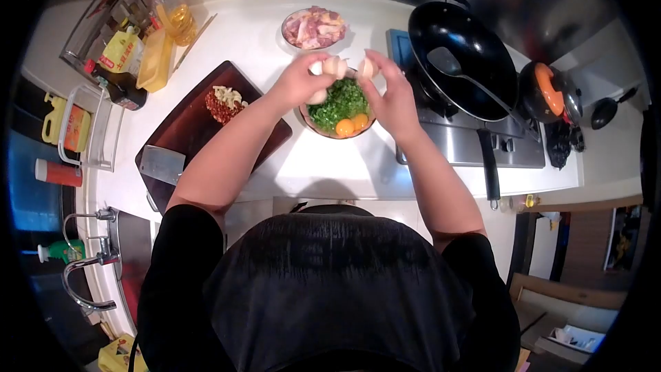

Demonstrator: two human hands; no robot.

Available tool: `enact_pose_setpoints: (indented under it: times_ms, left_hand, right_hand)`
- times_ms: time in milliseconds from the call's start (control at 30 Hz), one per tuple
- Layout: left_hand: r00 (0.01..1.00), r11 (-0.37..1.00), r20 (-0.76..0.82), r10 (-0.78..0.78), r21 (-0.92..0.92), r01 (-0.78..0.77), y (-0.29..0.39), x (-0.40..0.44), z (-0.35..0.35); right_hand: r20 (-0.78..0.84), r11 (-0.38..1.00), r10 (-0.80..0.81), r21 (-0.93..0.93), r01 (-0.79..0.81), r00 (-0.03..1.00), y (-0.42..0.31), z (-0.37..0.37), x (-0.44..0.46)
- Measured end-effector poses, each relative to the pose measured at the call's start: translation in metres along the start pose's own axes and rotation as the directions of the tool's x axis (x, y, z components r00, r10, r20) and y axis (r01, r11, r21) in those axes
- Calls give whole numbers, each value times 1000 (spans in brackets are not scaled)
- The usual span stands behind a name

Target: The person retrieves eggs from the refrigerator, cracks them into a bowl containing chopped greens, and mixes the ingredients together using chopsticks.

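My left hand (301, 85) is closed on eggshells (335, 67); other pale shell pieces show beside its thumb and palm. Between the fingers of my right hand (394, 102) is another eggshell piece (368, 68). Both hands are above a bowl (303, 116), the two shells a short way apart. Chopped green herbs (336, 102) fill the bowl, and orange egg yolks (345, 127) lie at its near side. To the left, a dark cutting board (258, 141) carries chopped red chili (223, 106), chopped garlic-like pieces (229, 94) and a cleaver (162, 164).
Behind the bowl stands a dish of raw meat pieces (315, 27). A black wok (475, 27) with a spatula (475, 83) sits on the stove (454, 145) at right. Oil (181, 24) and sauce bottles (120, 89) stand at left, above the sink faucet (76, 272).
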State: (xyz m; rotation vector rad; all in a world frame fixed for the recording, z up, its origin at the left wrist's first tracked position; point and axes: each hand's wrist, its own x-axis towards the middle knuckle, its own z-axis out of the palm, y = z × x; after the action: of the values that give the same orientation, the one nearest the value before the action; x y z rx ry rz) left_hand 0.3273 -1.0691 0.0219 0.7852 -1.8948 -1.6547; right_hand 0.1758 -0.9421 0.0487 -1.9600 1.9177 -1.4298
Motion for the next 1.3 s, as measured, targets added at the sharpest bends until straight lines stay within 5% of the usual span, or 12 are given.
enact_pose_setpoints:
  times_ms: [33, 100, 167, 300, 333, 433, 600, 700, 767, 833, 967, 1300]
  left_hand:
    - [950, 894, 164, -267, -326, 307, 1, 2, 4]
    - [897, 759, 263, -356, -478, 442, 9, -6, 13]
    - [851, 599, 479, -217, -623, 503, -3, -1, 10]
    - [853, 573, 411, -320, -633, 520, 7, -8, 23]
    - [863, 603, 382, -330, -618, 504, 8, -9, 26]
    - [858, 508, 443, -260, -693, 512, -1, -1, 19]
    - [860, 550, 412, -302, -662, 510, 26, 0, 21]
    - [865, 536, 436, -249, -682, 498, 34, 7, 17]
    - [875, 459, 432, -220, -745, 484, 31, 15, 14]
    - [902, 388, 377, -210, -815, 431, 34, 15, 11]
    - [950, 327, 279, -138, -893, 310, 27, 9, -2]
    - [869, 139, 486, -96, -857, 495, 4, 26, -7]
  right_hand:
    - [-33, 989, 20, 146, -15, 999, -4, 0, 4]
    - [34, 925, 133, 354, -137, 991, 4, 12, 7]
    - [99, 836, 208, 498, -229, 973, 24, 38, 1]
    - [182, 929, 174, 297, -223, 968, 19, 41, -4]
    - [-39, 986, 74, 153, -67, 997, 16, 43, -9]
    - [-102, 990, -74, -126, 61, 992, -30, 9, -13]
    - [68, 957, -136, -250, 149, 988, -25, 16, -18]
    - [87, 994, 71, 82, -78, 994, -32, 5, -14]
    - [-91, 999, 41, 1, -41, 995, -40, -17, -20]
    - [-254, 933, 203, 343, -108, 946, -24, -24, -58]
    - [-149, 935, 288, -170, -312, 946, -6, -46, -178]
    - [-255, 781, 369, -437, -447, 894, 13, -43, -265]
